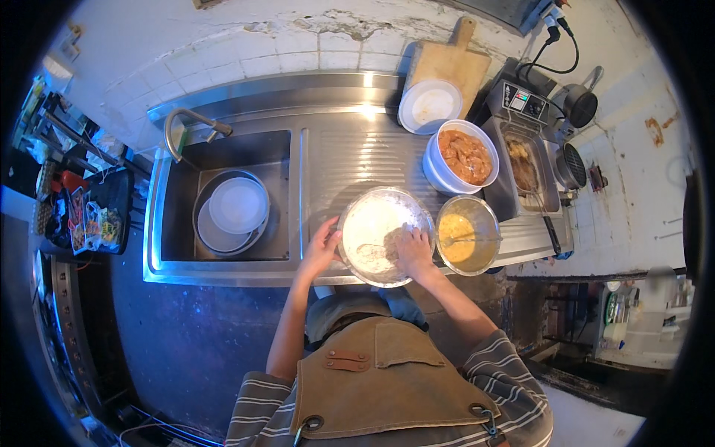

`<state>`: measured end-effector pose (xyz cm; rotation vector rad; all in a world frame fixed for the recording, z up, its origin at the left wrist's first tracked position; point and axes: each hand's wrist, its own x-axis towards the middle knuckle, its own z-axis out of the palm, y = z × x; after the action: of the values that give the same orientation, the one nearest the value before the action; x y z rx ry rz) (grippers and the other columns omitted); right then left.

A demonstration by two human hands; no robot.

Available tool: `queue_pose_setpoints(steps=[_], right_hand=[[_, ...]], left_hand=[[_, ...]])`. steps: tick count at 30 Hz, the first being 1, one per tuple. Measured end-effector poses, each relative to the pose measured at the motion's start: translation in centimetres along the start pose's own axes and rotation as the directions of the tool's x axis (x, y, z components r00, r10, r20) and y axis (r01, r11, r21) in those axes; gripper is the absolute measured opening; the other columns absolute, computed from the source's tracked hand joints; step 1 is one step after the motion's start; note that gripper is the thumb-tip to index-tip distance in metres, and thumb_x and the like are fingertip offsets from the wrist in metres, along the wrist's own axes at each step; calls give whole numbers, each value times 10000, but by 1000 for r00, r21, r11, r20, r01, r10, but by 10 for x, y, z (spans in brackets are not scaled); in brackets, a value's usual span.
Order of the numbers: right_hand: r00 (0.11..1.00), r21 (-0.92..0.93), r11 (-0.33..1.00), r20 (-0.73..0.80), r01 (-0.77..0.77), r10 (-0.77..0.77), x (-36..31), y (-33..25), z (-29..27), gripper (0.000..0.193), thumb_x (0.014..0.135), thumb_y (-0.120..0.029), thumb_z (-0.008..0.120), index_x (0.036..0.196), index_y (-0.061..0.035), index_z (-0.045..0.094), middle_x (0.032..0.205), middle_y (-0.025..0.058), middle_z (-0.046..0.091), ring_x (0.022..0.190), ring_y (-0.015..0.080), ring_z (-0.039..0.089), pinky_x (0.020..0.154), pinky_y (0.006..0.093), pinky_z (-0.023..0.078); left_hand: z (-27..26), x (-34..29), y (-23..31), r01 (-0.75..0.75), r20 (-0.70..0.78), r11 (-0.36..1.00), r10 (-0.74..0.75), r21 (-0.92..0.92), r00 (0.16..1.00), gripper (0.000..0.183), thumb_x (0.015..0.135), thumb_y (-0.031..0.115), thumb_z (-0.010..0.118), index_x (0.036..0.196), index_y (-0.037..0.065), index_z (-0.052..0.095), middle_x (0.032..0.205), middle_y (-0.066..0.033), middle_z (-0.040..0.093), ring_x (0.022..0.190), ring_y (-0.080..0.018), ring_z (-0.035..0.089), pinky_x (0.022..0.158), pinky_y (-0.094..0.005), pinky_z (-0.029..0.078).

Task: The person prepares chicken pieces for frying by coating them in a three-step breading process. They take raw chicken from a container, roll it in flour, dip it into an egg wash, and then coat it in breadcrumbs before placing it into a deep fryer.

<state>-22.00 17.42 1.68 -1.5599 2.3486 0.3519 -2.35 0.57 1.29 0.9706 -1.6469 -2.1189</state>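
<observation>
A wide metal bowl [356, 273] of white flour [378, 212] sits at the front edge of the steel counter. My left hand [322, 249] holds its left rim, thumb toward the top. Inside the bowl, my right hand [414, 249] rests on the flour at the right side with fingers stretched out and a little apart. Whether anything lies under that palm is hidden. A flour-coated piece [370, 253] shows in the lower part of the bowl. Just right of it stands a metal bowl [492, 257] of yellow beaten egg [456, 227] with a utensil in it.
Behind the egg, a white tub [438, 173] holds orange-red marinated meat [468, 156]. A deep fryer [527, 160] with a dark-handled basket [552, 235] stands right. White plates [430, 104] lean near a wooden board [447, 63]. The left sink [279, 171] holds a pan and plates [238, 205].
</observation>
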Motion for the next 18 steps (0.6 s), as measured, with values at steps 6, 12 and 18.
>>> queue_pose_setpoints(steps=[6, 12, 18], right_hand=[[995, 168, 982, -62, 81, -72, 1, 5, -7, 386, 800, -205, 662, 1165, -84, 624, 1232, 212, 594, 1171, 380, 515, 985, 511, 397], [992, 414, 904, -109, 107, -67, 11, 2, -34, 348, 796, -167, 664, 1130, -78, 626, 975, 157, 678, 1031, 369, 576, 925, 491, 442], [876, 269, 905, -443, 331, -188, -4, -28, -93, 329, 770, -94, 668, 1098, -109, 645, 1005, 93, 645, 1030, 307, 554, 892, 447, 427]], left_hand=[[-1, 0, -2, -5, 1, 1000, 5, -2, 1000, 442, 1015, 177, 520, 1438, 100, 416, 1109, -107, 593, 996, -184, 613, 650, -298, 600], [-1, 3, -2, 20, 33, 1000, -21, 21, 999, 449, 1027, 202, 507, 1454, 115, 399, 1186, -77, 589, 1043, -147, 575, 671, -285, 571], [-5, 2, -5, 28, 52, 999, -27, -30, 998, 449, 1026, 199, 505, 1453, 112, 397, 1192, -79, 586, 1051, -150, 572, 669, -288, 580]])
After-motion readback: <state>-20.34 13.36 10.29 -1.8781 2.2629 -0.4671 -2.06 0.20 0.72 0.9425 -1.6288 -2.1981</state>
